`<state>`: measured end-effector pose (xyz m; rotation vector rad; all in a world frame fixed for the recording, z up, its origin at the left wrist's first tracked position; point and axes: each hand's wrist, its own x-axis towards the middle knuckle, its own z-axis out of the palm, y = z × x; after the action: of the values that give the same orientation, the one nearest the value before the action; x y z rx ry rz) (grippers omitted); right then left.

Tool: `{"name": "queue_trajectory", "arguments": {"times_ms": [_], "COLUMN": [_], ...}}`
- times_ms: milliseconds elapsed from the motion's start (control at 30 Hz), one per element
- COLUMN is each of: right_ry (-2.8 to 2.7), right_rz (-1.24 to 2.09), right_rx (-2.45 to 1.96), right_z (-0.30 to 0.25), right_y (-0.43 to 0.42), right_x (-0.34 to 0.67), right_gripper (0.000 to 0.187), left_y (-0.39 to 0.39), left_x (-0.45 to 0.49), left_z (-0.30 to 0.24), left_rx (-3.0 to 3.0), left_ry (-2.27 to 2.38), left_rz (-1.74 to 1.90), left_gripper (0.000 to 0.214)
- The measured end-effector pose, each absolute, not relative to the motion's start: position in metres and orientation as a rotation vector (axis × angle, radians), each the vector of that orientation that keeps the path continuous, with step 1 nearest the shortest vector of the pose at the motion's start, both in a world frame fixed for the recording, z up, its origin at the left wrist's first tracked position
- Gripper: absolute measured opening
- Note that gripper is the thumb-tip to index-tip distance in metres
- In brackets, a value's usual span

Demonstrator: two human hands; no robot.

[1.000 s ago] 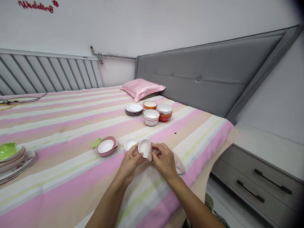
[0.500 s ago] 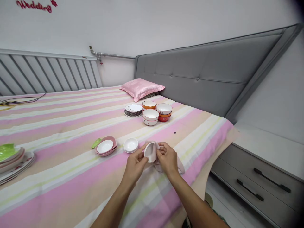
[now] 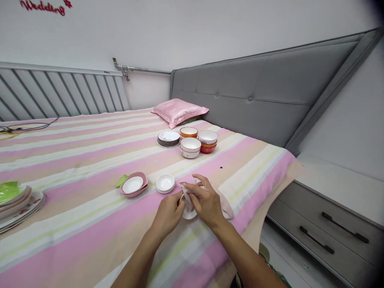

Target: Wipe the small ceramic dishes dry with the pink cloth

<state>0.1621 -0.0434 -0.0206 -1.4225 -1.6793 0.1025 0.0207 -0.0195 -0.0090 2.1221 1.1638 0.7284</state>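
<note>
My left hand (image 3: 169, 212) grips a small white dish (image 3: 188, 215) from the left, low over the striped bed sheet (image 3: 75, 192). Over the dish my right hand (image 3: 205, 202) presses a pale pink cloth (image 3: 225, 206), fingers curled; most of the dish is hidden. Just beyond my hands sits another small white dish (image 3: 165, 183). Left of it a white saucer lies in a pink dish (image 3: 134, 185), with a green leaf-shaped piece (image 3: 121, 181) at its edge.
Farther up the bed stand a stack of plates (image 3: 168, 139) and several bowls (image 3: 195, 144), near a pink pillow (image 3: 179, 111) and the grey headboard (image 3: 255, 100). Plates with a green dish (image 3: 15, 198) lie at the left edge. A grey drawer cabinet (image 3: 327, 224) stands at right.
The white dish was held up facing left; both hands have lowered it toward the sheet, and the right hand with the cloth now covers it.
</note>
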Motion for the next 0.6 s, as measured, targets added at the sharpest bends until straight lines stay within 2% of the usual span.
{"name": "queue_trajectory", "arguments": {"times_ms": [333,600], "right_ry": [-1.931,-1.759], "right_rz": [-0.03,0.052], "right_rx": [-1.284,-1.44], "right_z": [-0.0275,-0.0268], "right_y": [-0.0393,-0.0385], "right_x": [0.1669,0.1689], "right_gripper": [0.026,0.024], "left_y": [-0.0212,-0.0207], "left_x": [0.0211,0.0218], "left_z": [-0.009,-0.0086], "left_rx": [2.135,2.104], "left_ry": [1.113,1.136], "left_rz": [0.793,0.92], "left_gripper": [0.021,0.031]}}
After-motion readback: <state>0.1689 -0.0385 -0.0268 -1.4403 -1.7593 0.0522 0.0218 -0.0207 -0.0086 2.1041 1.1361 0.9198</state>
